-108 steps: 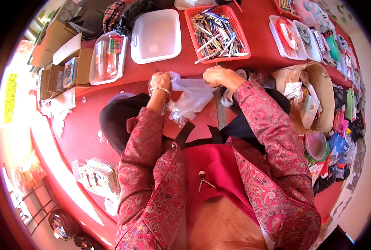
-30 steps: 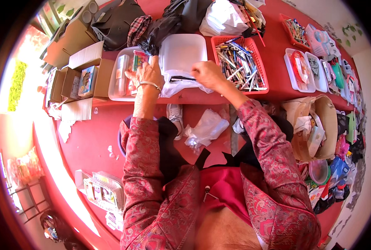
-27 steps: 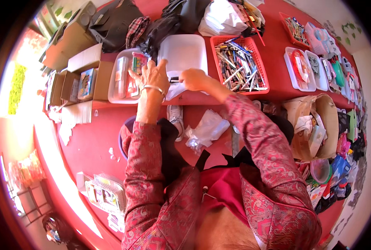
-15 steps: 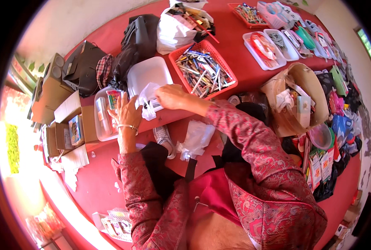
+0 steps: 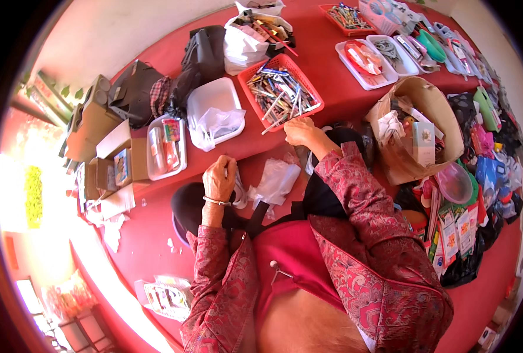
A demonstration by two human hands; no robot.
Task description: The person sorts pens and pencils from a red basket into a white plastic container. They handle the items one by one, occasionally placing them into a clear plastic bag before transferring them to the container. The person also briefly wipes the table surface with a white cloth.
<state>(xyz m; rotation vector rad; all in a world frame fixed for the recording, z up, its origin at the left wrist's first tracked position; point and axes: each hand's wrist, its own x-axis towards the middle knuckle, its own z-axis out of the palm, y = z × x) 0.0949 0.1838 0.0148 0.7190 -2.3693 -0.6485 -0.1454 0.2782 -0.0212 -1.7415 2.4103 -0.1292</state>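
Observation:
My left hand [image 5: 219, 178] is closed in front of the raised red surface's near edge; whatever its fingers may hold is hidden. My right hand [image 5: 303, 132], also closed, is just at the near rim of a red plastic basket [image 5: 282, 88] full of pens and pencils. I cannot make out anything in its fingers. A white plastic tray [image 5: 213, 94] stands left of the basket, with a clear thin plastic bag [image 5: 215, 125] lying crumpled in its near part. Further left, a smaller white tray [image 5: 182, 162] holds colourful packets.
An open cardboard box [image 5: 120, 169] and black bags [image 5: 135, 94] stand at the left. A stuffed white bag [image 5: 246, 47] is behind the basket. To the right are a big brown container [image 5: 391, 159] and heaped goods. More plastic bags [image 5: 275, 180] lie between my legs.
The thin plastic bag has left my hands and lies in the white tray. My left hand has drawn back to the right and closed; my right hand has shifted right to the pen basket.

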